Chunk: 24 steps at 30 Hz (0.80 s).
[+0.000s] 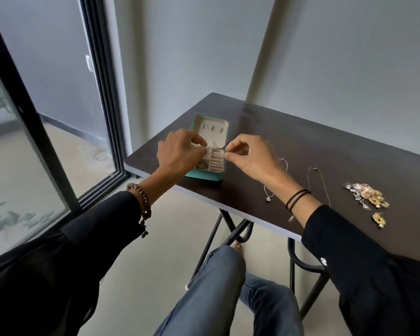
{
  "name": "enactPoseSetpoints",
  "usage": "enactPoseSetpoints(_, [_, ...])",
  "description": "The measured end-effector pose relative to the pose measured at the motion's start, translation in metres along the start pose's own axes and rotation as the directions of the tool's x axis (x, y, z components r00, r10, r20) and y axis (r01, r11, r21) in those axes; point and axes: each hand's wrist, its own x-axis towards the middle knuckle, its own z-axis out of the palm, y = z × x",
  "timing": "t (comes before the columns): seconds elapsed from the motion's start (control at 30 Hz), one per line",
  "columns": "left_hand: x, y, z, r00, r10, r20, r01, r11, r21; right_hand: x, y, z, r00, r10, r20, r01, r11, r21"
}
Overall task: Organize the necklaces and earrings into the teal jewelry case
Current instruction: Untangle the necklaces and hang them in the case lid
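Your left hand (pixel 180 154) and right hand (pixel 249 157), fingertips pinched, hover over the open teal rectangular jewelry case (pixel 207 151) on the dark brown table (pixel 301 146). Right of the case lie thin silver chain necklaces (pixel 320 183), then a heap of gold and silver earrings (pixel 366 196).

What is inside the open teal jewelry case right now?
The open teal jewelry case shows cream dividers and ring rolls, with a few small pieces near its front left. The left hand covers the rest of that side.

Left hand (pixel 180 154) covers left part of teal jewelry case (pixel 210 175); item pinched there too small to tell. Right hand (pixel 250 157) pinch likewise unclear. Right wrist hides part of silver necklace (pixel 268 194). Worktop (pixel 301 141) cut off at right edge.
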Motion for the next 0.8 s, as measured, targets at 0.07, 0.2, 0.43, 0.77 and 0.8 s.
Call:
enactPoseSetpoints(0.07, [-0.001, -0.011, -0.006, 0.999, -0.038, 0.013, 0.038, 0.999, -0.036, 0.002, -0.01, 0.009, 0.998, -0.049, 0.042, 0.05, 0.999, -0.023])
enactPoseSetpoints(0.2, [-0.003, -0.028, -0.009, 0.993, -0.08, 0.084, 0.092, 0.985, -0.143, 0.005, -0.025, 0.023, 0.977, -0.143, 0.158, 0.161, 0.981, -0.107])
enactPoseSetpoints(0.43, [-0.001, -0.042, -0.006, 0.989, -0.043, 0.141, 0.089, 0.935, -0.342, 0.014, -0.032, 0.031, 0.916, -0.228, 0.331, 0.303, 0.932, -0.197])
enactPoseSetpoints(0.77, [0.006, -0.052, -0.008, 0.989, -0.066, 0.135, 0.117, 0.905, -0.409, 0.016, -0.058, 0.043, 0.895, -0.324, 0.307, 0.443, 0.734, -0.514])
enactPoseSetpoints(0.8, [0.005, -0.052, -0.009, 0.988, -0.065, 0.142, 0.119, 0.902, -0.414, 0.015, -0.059, 0.043, 0.899, -0.318, 0.302, 0.434, 0.739, -0.515])
